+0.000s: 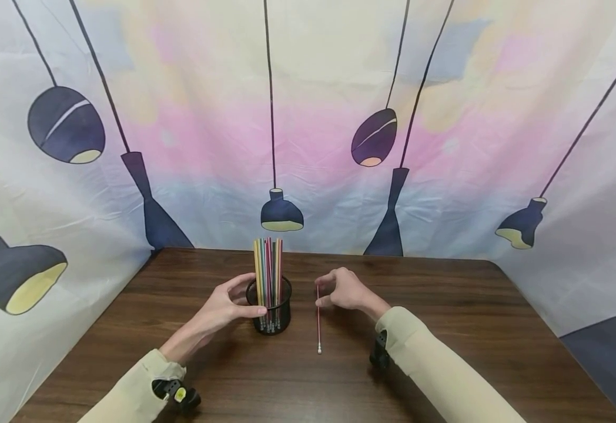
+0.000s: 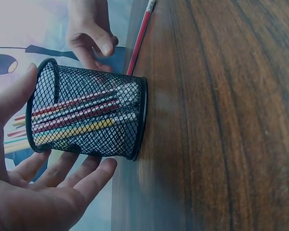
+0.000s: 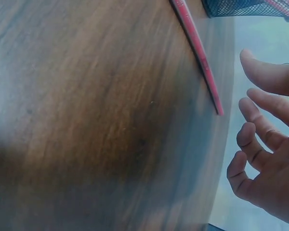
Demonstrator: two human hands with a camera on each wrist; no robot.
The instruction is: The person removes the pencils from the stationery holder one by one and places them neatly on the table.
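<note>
A black mesh pencil cup (image 1: 281, 314) stands upright on the table, filled with several coloured pencils (image 1: 268, 264). My left hand (image 1: 228, 305) holds the cup from the left, its thumb across the near side and its fingers round the far side. In the left wrist view, the thumb lies at the rim and the fingers run along the mesh. A single red pencil (image 3: 200, 53) with a white eraser end lies on the table to the right of the cup. Over its far end hovers my right hand (image 1: 342, 289), fingers loosely bent and apart from the pencil in the right wrist view.
The dark wood-grain table (image 1: 461, 329) reaches back to a hanging cloth (image 1: 318, 135) printed with lamps, which also runs along both sides. A dark camera (image 1: 176, 392) is strapped at the left wrist and another (image 1: 379, 351) at the right.
</note>
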